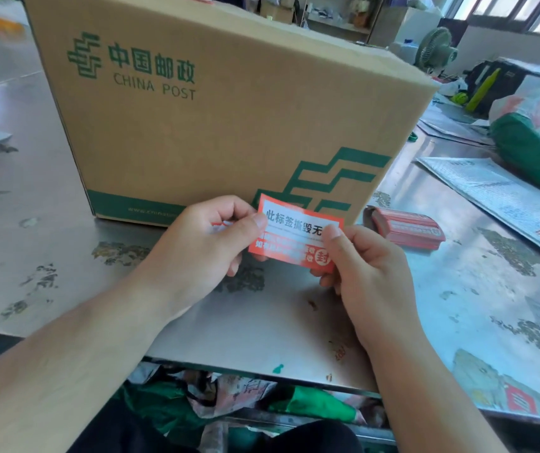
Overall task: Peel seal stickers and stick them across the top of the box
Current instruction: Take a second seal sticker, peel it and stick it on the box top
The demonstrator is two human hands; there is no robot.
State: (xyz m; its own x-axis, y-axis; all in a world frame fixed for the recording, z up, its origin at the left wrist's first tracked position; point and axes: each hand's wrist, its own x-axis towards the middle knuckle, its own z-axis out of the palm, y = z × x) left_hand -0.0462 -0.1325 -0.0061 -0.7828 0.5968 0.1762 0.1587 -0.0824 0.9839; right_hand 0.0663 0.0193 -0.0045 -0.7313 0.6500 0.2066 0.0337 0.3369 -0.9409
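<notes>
Seal sticker — orange-red with a white band of black print — held above the worktop, just in front of the lower right of the box face. Left hand pinches its left end, thumb on the printed side, fingers curled behind. Right hand pinches the right end, thumb over the white band, fingers behind. Cannot tell whether the sticker is lifted off its backing.

Box stands on the worktop, brown cardboard, green "CHINA POST" print and logo on the near face; its top barely shows from this angle.

Stack of seal stickers lies on the worktop just right of the box and near the right hand, not touching it.

Further right — silver padded mailers, a green bag. Small fan behind the box's right corner.
</notes>
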